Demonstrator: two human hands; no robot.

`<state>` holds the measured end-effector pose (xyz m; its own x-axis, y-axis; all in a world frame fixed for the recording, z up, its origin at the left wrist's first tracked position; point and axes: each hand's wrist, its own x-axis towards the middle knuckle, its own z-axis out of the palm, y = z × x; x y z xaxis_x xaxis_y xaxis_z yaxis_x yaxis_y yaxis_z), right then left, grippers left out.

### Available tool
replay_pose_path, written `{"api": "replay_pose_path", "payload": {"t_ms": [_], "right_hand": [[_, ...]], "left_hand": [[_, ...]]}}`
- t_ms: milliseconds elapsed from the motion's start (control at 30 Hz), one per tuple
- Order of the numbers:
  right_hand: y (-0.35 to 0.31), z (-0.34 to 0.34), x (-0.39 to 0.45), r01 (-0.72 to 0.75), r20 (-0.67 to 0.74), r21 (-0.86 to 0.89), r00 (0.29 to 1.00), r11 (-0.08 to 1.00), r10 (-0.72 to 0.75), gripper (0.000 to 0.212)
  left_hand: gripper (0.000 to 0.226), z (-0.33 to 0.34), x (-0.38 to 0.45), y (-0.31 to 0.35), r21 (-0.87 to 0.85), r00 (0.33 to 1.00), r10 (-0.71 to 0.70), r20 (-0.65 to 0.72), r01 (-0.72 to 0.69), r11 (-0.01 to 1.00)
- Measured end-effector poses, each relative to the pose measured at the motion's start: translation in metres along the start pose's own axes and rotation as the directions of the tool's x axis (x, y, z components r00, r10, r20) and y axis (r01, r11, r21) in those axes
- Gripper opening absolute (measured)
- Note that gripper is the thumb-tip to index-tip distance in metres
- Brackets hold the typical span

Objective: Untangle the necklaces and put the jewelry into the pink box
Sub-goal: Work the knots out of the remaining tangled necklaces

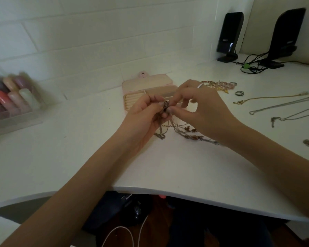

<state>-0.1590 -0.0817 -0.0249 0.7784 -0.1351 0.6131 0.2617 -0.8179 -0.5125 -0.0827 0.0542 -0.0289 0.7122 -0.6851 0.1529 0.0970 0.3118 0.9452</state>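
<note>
A tangle of thin necklaces with brown beads [189, 135] trails on the white desk [64, 150] below my hands. My left hand [143, 120] grips the upper strands and a small dark pendant [166, 105]. My right hand [200, 111] pinches the same pendant from the right with thumb and fingertips. Just behind my hands stands the pink box [132, 85], its lid open and its ring slots and compartments partly hidden by my fingers.
Loose chains [282, 107], two rings [239, 93] and a pink-and-gold jewelry pile [219, 85] lie on the desk at right. Two black speakers [229, 32] with cables stand at back right. A clear tray of coloured bottles [14, 100] sits at left. The desk's front edge curves below my forearms.
</note>
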Motion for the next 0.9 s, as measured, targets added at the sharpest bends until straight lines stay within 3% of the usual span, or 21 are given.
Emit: {"api": "replay_pose_path", "payload": {"t_ms": [267,400,533,633,733,833,900], "right_hand": [[-0.008,0.002,0.0,-0.214,0.087,0.158,0.975,0.964,0.203,0.005],[-0.01,-0.007,0.004,-0.39,0.2,0.234,0.916,0.891,0.348,0.007],[-0.009,-0.013,0.009,-0.557,0.322,0.566,0.828,0.608,0.458,0.016],[-0.011,-0.013,0.01,-0.589,0.393,0.706,0.787,0.392,0.476,0.019],[-0.011,-0.015,0.011,-0.594,0.415,0.765,0.75,0.249,0.515,0.021],[-0.006,-0.018,0.012,-0.587,0.375,0.769,0.736,0.254,0.563,0.025],[-0.001,-0.018,0.011,-0.628,0.328,0.627,0.749,0.46,0.575,0.022]], "left_hand": [[0.023,0.001,-0.001,-0.004,0.149,0.999,0.036,-0.021,-0.032,0.988],[0.023,-0.001,-0.003,-0.006,0.406,0.979,0.197,-0.057,-0.157,0.9],[0.021,0.0,-0.01,-0.007,0.62,0.943,0.333,-0.004,-0.259,0.741],[0.021,0.001,-0.01,-0.006,0.612,0.942,0.337,0.004,-0.269,0.744],[0.02,-0.001,-0.008,-0.006,0.563,0.956,0.292,-0.01,-0.236,0.792],[0.019,-0.002,-0.006,-0.005,0.396,0.977,0.211,-0.026,-0.184,0.9],[0.017,-0.003,-0.004,-0.004,0.272,0.988,0.148,-0.055,-0.127,0.954]]}}
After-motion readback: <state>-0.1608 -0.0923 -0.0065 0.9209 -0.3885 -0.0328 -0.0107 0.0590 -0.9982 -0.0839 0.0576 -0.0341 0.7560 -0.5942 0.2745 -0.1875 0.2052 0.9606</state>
